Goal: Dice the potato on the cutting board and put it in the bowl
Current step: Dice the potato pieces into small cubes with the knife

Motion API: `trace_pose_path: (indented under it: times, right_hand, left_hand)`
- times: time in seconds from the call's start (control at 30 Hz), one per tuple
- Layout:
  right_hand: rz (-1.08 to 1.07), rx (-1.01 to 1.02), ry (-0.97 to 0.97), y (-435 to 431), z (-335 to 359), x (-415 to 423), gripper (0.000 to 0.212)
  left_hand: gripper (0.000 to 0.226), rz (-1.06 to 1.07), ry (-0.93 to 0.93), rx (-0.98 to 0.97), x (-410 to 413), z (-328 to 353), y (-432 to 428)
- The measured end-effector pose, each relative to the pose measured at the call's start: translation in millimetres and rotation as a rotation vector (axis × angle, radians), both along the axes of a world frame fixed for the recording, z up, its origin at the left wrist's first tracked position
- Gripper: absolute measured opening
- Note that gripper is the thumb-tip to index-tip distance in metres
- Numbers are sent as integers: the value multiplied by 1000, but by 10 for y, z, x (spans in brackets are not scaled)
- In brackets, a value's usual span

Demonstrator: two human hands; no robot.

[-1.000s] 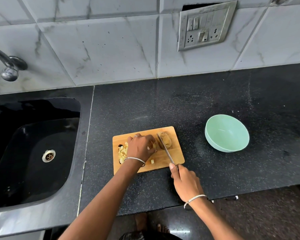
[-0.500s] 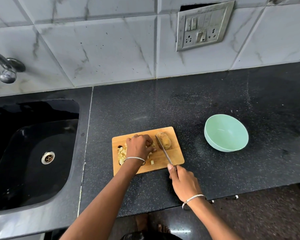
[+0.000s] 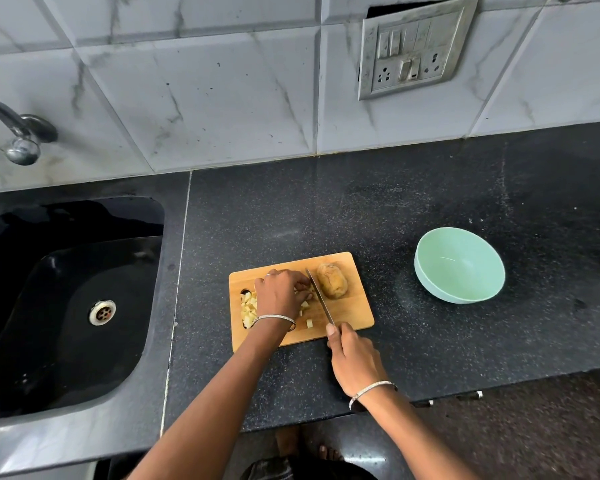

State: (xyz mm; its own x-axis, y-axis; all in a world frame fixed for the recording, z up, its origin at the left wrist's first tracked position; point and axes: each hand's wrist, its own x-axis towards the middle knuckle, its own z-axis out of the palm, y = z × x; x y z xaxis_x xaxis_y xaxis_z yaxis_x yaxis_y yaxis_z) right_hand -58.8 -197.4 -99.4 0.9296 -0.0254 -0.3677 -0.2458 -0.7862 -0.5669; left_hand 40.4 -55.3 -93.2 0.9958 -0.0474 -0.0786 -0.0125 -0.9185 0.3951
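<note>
**Tabletop** (image 3: pixel 430 188): black speckled stone; marbled white tiles on the wall behind it.

**Cutting board** (image 3: pixel 350 311): wooden, lying flat on the tabletop near its front edge, between the sink and the bowl.

**Potato** (image 3: pixel 332 280): brown-skinned uncut portion at the far right of the board, just right of the blade.

**Diced pieces** (image 3: pixel 248 308): pale heap at the left end of the board. A few loose cubes (image 3: pixel 309 323) lie nearer the middle.

**Knife** (image 3: pixel 320 296): the blade runs from the near edge of the board toward its far side, between the left hand and the uncut portion.

**Left hand** (image 3: pixel 279 296): bracelet at the wrist; grip closed, fingers curled down on a pale potato piece (image 3: pixel 311 293) just left of the blade, the piece mostly hidden.

**Right hand** (image 3: pixel 355 358): bracelet at the wrist; grip closed round the knife handle at the near edge of the board, with one fingertip extended toward the blade.

**Bowl** (image 3: pixel 465 271): mint green, upright, nothing in it, on the tabletop well right of the board.

**Sink** (image 3: pixel 66 306): black, at left, with a metal drain (image 3: pixel 102 312). A chrome tap (image 3: pixel 21 133) is mounted on the wall above.

**Switch plate** (image 3: pixel 413 51): metal, on the wall at far right.
</note>
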Motion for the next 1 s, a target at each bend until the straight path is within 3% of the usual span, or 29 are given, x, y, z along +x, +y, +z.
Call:
trace_pose_path:
  times: [0.7, 1.0]
  right_hand:
    - [-78, 48, 73, 131, 152, 9, 43]
    - [-103, -54, 120, 212, 182, 88, 47]
  left_hand:
    - [13, -7, -37, -25, 31, -58, 9]
    - [9, 23, -12, -10, 67, -74, 18]
